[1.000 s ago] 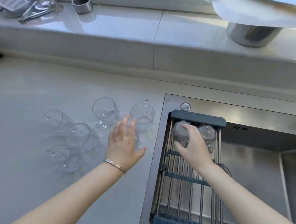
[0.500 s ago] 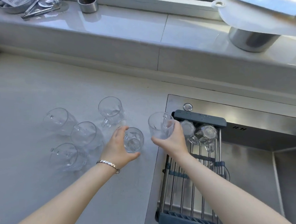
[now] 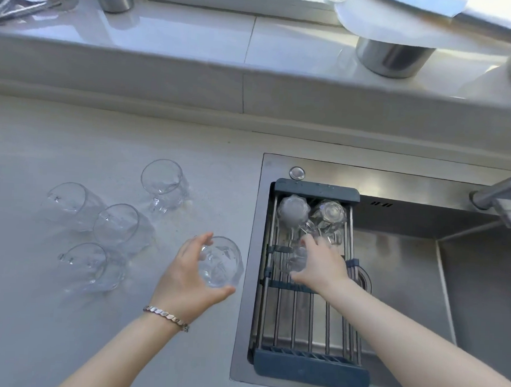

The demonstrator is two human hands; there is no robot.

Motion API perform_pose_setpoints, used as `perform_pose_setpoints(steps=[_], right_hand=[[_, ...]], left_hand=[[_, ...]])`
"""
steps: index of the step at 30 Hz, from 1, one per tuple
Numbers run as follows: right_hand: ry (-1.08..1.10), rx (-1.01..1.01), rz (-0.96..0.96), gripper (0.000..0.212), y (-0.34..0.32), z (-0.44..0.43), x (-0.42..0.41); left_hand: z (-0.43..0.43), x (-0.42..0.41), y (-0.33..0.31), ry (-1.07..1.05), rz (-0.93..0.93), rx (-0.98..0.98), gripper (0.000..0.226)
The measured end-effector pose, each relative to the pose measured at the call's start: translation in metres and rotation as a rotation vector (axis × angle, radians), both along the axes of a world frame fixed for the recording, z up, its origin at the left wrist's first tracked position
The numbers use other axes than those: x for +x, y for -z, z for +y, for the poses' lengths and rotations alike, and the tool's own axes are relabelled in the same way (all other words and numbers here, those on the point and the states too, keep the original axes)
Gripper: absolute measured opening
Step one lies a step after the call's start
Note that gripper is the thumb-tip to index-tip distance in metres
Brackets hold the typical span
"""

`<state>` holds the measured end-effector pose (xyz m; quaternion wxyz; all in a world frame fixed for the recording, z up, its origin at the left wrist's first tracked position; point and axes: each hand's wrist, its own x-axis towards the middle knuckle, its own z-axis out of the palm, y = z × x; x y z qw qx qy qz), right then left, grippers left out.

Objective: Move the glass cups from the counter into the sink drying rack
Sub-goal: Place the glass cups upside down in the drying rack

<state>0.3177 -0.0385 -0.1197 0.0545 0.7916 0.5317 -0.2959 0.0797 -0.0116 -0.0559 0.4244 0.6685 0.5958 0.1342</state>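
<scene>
Currently, head view only. Left hand (image 3: 189, 274) wrapped around a glass cup (image 3: 221, 261), thumb under, fingers over the rim, near the counter (image 3: 62, 346) edge just left of the sink (image 3: 406, 290). Right hand (image 3: 323, 266) closed on another cup (image 3: 292, 259), over the drying rack (image 3: 310, 314) bars, just in front of two upside-down cups (image 3: 293, 210) at the rack's far end. Four more cups (image 3: 116, 224) grouped on the counter, left of the held one. Bracelet (image 3: 166, 317) on left wrist.
</scene>
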Motion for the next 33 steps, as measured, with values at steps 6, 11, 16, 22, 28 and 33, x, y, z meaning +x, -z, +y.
perform_pose_setpoints(steps=[6, 11, 16, 22, 28, 33], right_hand=[[0.132, 0.288, 0.170, 0.070, -0.003, 0.004, -0.007], [0.078, 0.429, 0.511, 0.059, -0.027, -0.031, -0.005], [0.015, 0.383, 0.741, 0.091, -0.047, -0.078, -0.001], [0.251, 0.641, 0.640, 0.068, -0.056, -0.101, 0.022], [0.074, 0.404, 0.223, 0.060, -0.044, -0.082, 0.056], [0.133, 0.146, 0.012, 0.063, -0.018, -0.044, 0.043]], left_hand=[[-0.014, 0.005, -0.010, -0.043, -0.045, -0.050, 0.096], [-0.017, 0.027, -0.016, -0.173, -0.148, -0.280, 0.081], [-0.023, 0.075, -0.019, -0.390, -0.450, -0.858, 0.048], [-0.031, 0.126, -0.017, -0.077, -0.310, -0.961, 0.037], [-0.006, 0.129, 0.038, 0.552, 0.439, 0.132, 0.049], [0.015, 0.139, 0.065, 0.777, 0.592, 0.263, 0.061]])
